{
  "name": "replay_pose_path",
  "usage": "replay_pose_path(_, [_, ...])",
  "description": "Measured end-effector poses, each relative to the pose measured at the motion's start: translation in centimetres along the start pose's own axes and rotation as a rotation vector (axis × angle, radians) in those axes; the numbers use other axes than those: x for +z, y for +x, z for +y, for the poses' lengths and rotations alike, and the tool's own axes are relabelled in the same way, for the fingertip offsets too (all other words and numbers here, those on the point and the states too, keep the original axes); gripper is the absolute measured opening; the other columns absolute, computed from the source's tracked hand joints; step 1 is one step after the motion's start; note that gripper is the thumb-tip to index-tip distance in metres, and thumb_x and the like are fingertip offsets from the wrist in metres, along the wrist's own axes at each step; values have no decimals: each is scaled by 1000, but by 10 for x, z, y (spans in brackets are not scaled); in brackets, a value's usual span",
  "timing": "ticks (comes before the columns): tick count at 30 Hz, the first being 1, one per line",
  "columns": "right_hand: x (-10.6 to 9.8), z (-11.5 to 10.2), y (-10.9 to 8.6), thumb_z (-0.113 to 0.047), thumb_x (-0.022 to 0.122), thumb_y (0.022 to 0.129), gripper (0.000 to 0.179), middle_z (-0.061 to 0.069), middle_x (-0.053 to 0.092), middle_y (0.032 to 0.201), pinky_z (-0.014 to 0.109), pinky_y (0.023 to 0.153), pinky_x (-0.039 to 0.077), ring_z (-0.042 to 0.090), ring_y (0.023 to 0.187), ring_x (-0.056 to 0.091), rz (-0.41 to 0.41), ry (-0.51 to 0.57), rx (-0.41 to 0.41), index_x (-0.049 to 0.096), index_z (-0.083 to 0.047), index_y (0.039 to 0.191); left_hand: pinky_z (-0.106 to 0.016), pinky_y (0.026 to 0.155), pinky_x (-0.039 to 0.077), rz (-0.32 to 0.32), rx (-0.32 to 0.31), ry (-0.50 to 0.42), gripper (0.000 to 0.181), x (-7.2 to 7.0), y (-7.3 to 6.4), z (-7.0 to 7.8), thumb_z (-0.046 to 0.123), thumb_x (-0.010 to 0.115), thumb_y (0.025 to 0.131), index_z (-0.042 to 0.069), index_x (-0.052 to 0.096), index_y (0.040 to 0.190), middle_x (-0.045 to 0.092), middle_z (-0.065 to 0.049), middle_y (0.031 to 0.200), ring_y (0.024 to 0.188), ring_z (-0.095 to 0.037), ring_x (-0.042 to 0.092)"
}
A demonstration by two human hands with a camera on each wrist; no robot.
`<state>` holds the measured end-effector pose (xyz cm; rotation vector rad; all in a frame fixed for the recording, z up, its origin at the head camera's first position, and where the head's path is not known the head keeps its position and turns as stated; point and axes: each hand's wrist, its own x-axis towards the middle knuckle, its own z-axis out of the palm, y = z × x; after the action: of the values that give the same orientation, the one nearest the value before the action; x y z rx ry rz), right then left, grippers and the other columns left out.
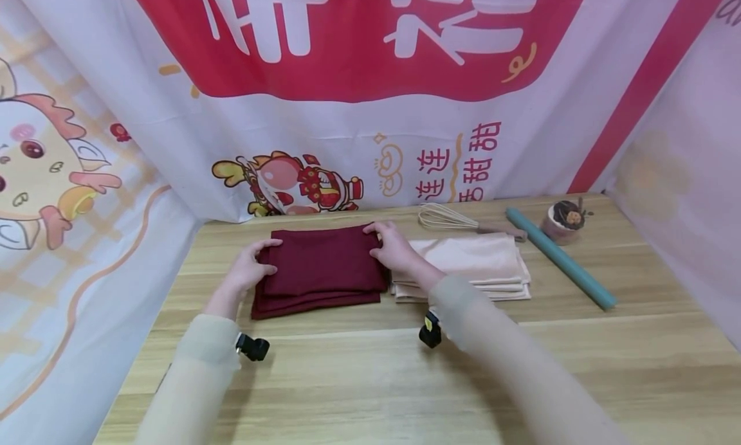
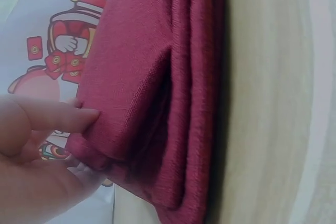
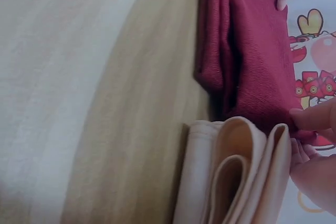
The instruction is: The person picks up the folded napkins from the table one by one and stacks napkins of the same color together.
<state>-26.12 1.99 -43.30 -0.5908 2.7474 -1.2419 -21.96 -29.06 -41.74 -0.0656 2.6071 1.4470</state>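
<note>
A stack of folded dark red cloths (image 1: 324,265) lies on the table, its top piece sitting slightly askew over the layers beneath. At the left side, my left hand (image 1: 252,265) pinches the top cloth's edge, forefinger on the upper face and thumb lower down. My right hand (image 1: 395,247) holds the same cloth by its right end, near the far corner; its other fingertips are partly hidden. In the left wrist view, the thick folds of the red cloth (image 2: 142,77) show loosely layered. Right beside them are folded cream cloths (image 1: 469,258), partly behind my right wrist.
A wire whisk (image 1: 446,217) with a wooden handle lies behind the cream cloths. Farther right are a teal rolling pin or tube (image 1: 561,258) and a small decorated cup (image 1: 563,222). A printed white curtain (image 1: 324,130) borders the wooden table (image 1: 347,374) at the back and sides.
</note>
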Motion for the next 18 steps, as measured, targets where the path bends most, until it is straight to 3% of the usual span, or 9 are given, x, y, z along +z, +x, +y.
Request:
replay_pose_path(5, [6,4,-4,7,65,82,50,26,40,134,39,105,36,34,125,39,-30,-60,-30,53,-1,130,-54,107,27,10,37,83,71,3,-2,-2,-21,56,77,1,38,142,29,-31,145,130,-44,29])
replay_pose_path(11, [6,2,-9,6,65,81,48,26,34,140,39,107,33,35,130,35,14,-27,-42,54,0,127,-56,110,20,71,77,181,77,8,-3,-3,-14,61,79,2,29,147,25,-31,147,135,-45,23])
replay_pose_path(14, [1,0,-13,4,64,82,46,24,35,140,39,108,32,33,130,36,41,0,-39,55,-1,126,-56,107,26,97,84,183,73,8,-5,-4,-9,60,83,-1,26,147,30,-34,143,131,-47,29])
replay_pose_path(18, [-8,-2,-25,3,63,84,43,23,36,141,42,107,34,33,129,38,64,27,-62,55,-2,126,-54,95,41,113,69,163,66,5,-10,-4,-2,57,87,-8,25,145,39,-39,130,116,-48,44])
